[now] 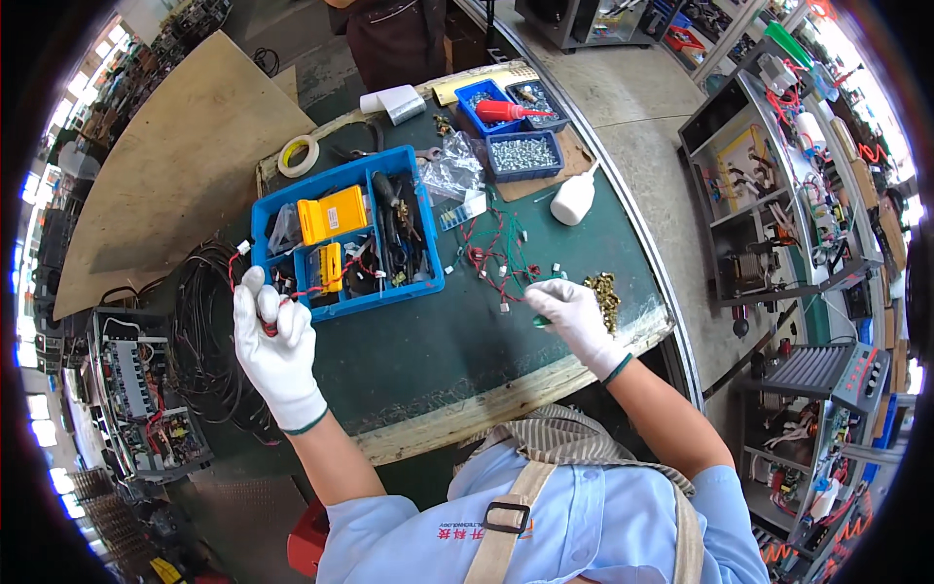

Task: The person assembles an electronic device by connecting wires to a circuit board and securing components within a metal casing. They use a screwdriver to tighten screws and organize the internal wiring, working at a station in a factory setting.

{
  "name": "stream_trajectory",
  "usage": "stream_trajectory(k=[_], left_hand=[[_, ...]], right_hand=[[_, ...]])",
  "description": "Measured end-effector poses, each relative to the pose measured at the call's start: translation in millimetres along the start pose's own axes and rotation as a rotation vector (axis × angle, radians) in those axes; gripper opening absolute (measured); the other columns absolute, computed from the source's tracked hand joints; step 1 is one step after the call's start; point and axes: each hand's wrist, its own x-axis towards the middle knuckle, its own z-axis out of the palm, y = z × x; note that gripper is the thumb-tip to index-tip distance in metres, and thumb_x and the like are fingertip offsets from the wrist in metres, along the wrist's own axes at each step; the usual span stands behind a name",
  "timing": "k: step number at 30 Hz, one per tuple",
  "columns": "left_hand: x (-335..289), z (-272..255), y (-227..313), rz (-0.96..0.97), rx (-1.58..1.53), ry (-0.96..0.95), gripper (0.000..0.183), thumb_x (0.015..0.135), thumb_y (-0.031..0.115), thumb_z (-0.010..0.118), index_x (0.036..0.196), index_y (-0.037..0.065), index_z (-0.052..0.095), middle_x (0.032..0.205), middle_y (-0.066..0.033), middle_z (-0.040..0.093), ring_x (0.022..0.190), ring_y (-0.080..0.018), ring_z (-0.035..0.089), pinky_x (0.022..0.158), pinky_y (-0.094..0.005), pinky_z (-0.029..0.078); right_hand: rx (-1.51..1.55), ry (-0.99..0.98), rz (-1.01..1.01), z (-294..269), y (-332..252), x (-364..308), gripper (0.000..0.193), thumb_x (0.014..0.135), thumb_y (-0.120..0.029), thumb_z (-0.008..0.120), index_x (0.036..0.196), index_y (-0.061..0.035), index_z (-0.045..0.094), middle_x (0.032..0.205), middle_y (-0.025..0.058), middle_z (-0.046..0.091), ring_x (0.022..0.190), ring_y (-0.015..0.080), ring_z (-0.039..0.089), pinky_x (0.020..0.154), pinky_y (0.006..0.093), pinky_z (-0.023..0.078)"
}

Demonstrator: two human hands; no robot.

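My left hand, in a white glove, is raised at the left edge of the green-topped table. Its fingers are curled round a thin red cable that ends in a white plug. My right hand, also gloved, is over the table's right part with its fingertips pinched together. Something small and green shows just under them; what it is cannot be made out. Beyond that hand lies a tangle of red and green wires with small white plugs. A heap of brass-coloured fittings sits beside its wrist.
A blue divided toolbox holds a yellow case and tools. Farther back are bins of screws, a red bottle, a white bottle and a tape roll. Black cables hang at left; a person stands opposite.
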Motion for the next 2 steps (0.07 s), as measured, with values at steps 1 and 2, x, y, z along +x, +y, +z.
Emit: stream_trajectory(k=[1, 2], left_hand=[[-3, -2, 0, -0.004, 0.001, -0.026, 0.036, 0.103, 0.024, 0.050, 0.126, -0.002, 0.057, 0.064, 0.0035, 0.029, 0.046, -0.0071, 0.026, 0.045, -0.0240, 0.027], [-5, -4, 1, -0.008, 0.002, -0.053, 0.037, 0.103, 0.026, 0.051, 0.127, -0.002, 0.057, 0.065, 0.0035, 0.029, 0.046, -0.0073, 0.027, 0.045, -0.0246, 0.027]], right_hand=[[-0.130, -0.018, -0.045, 11, -4, 1, 0.030, 0.089, -0.030, 0.074, 0.106, -0.0064, 0.071, 0.088, -0.0009, 0.069, 0.073, 0.0079, 0.061, 0.070, 0.0255, 0.052], [-0.095, -0.120, -0.189, 24, -6, 2, 0.035, 0.087, -0.034, 0.075, 0.109, -0.0070, 0.071, 0.091, 0.0021, 0.070, 0.079, 0.0081, 0.062, 0.075, 0.0237, 0.051]])
